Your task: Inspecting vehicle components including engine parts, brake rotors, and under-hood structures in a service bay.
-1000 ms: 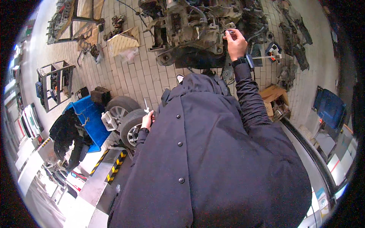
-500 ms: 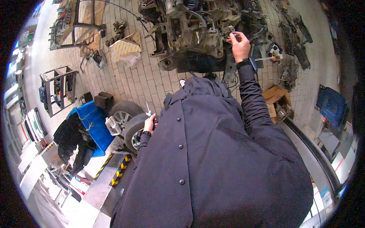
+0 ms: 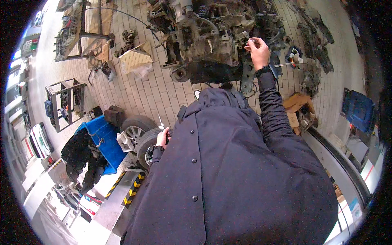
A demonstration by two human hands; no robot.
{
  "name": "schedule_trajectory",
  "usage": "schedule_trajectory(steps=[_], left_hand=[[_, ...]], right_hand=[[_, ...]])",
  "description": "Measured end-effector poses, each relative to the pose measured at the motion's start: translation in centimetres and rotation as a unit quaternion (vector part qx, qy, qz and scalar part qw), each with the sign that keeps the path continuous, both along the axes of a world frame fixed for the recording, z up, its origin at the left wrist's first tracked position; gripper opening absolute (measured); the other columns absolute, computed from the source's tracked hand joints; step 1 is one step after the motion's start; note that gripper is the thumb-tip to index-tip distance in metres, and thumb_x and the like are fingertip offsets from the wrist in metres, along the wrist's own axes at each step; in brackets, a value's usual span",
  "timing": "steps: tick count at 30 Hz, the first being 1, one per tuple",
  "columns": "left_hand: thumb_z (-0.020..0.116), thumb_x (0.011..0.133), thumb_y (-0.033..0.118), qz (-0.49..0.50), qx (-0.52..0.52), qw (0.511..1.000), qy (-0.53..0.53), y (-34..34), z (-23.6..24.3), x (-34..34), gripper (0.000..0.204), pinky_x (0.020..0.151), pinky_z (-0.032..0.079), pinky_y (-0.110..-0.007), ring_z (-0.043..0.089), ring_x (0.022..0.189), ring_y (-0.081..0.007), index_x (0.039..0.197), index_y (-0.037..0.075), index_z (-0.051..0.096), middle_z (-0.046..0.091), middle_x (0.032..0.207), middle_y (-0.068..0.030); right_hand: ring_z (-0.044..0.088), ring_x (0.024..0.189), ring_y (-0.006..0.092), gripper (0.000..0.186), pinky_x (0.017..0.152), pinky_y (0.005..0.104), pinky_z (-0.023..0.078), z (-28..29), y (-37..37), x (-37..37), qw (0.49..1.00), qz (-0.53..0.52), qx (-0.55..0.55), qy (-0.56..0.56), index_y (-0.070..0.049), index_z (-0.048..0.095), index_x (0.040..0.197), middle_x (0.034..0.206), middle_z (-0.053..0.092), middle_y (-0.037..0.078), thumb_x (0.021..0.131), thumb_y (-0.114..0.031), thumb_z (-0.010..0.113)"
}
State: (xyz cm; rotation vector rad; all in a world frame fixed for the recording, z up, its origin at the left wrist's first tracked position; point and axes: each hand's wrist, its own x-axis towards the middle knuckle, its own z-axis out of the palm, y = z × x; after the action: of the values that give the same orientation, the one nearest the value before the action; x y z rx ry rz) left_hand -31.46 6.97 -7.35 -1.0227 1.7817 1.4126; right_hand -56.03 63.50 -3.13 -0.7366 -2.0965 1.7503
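A greasy engine assembly (image 3: 200, 36), all housings and hoses, lies at the top of the view. Up at its right side, my right hand (image 3: 260, 55) has thumb and forefinger brought together in a pinch. A small dark thing may show between those fingertips, too small to name. Low on the left, next to the wheels, my left hand (image 3: 162, 138) is closed round a tool with a thin pale shaft (image 3: 160, 121) pointing up; its handle is mostly hidden in the fingers.
Two car wheels (image 3: 139, 124) and a blue bin (image 3: 105, 143) stand left of me. A metal frame (image 3: 65, 102) is farther left. Cardboard (image 3: 136, 61) lies on the paved floor. To the right are an open carton (image 3: 298, 104), a screwdriver-like tool (image 3: 284, 64) and dark loose parts (image 3: 320, 57).
My left hand has shifted slightly right and down in the view, with the tool's shaft leaning more. The right hand stays by the engine's side, its fingers slightly changed.
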Motion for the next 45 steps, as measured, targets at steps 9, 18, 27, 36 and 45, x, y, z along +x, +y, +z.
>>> schedule_trajectory(steps=[9,18,27,36,45], left_hand=[[0.069,0.09,0.028,-0.02,-0.003,1.0,-0.002,-0.1,-0.5,0.0,0.024,0.047,0.041,-0.025,0.051,0.057,-0.0102,0.082,0.007,0.059,0.056,0.071,-0.0011],[0.07,0.089,0.026,-0.01,0.002,1.0,0.021,0.5,-0.1,-0.4,0.023,0.048,0.04,-0.025,0.048,0.054,-0.0101,0.081,0.008,0.058,0.055,0.07,-0.001],[0.07,0.087,0.032,-0.024,-0.01,1.0,0.015,0.0,-1.0,0.4,0.03,0.053,0.041,-0.027,0.052,0.057,-0.0101,0.072,0.009,0.057,0.058,0.067,-0.0005],[0.069,0.088,0.033,-0.049,-0.016,0.999,0.017,-0.4,-1.3,-0.1,0.03,0.054,0.042,-0.026,0.052,0.058,-0.011,0.075,0.008,0.057,0.058,0.07,-0.0011],[0.069,0.087,0.036,-0.012,-0.024,0.998,-0.053,-2.0,-4.2,0.8,0.034,0.058,0.042,-0.026,0.054,0.063,-0.0109,0.074,0.006,0.061,0.059,0.069,-0.0017]], right_hand=[[0.07,0.077,0.0137,0.015,0.07,0.0282,0.059,1.8,-2.2,-0.7,0.993,0.07,0.089,-0.04,0.002,0.066,0.099,0.087,0.07,0.007,0.092,-0.011,0.066],[0.072,0.073,0.0173,0.017,0.065,0.0298,0.057,0.5,-0.2,-0.1,0.999,0.011,0.047,-0.011,0.0,0.067,0.097,0.082,0.072,0.008,0.089,-0.015,0.068],[0.07,0.077,0.0141,0.014,0.07,0.0284,0.058,0.0,-1.5,-0.5,0.995,0.041,0.08,-0.033,0.001,0.063,0.098,0.083,0.07,0.007,0.092,-0.012,0.065],[0.072,0.079,0.018,0.014,0.07,0.0298,0.058,1.4,-1.6,-0.1,0.99,0.052,0.124,-0.035,0.0,0.061,0.099,0.085,0.072,0.01,0.095,-0.014,0.06],[0.072,0.071,0.0176,0.016,0.064,0.0311,0.057,0.1,-1.5,-0.4,0.999,0.025,0.038,-0.002,-0.002,0.062,0.098,0.082,0.072,0.01,0.092,-0.017,0.065]])
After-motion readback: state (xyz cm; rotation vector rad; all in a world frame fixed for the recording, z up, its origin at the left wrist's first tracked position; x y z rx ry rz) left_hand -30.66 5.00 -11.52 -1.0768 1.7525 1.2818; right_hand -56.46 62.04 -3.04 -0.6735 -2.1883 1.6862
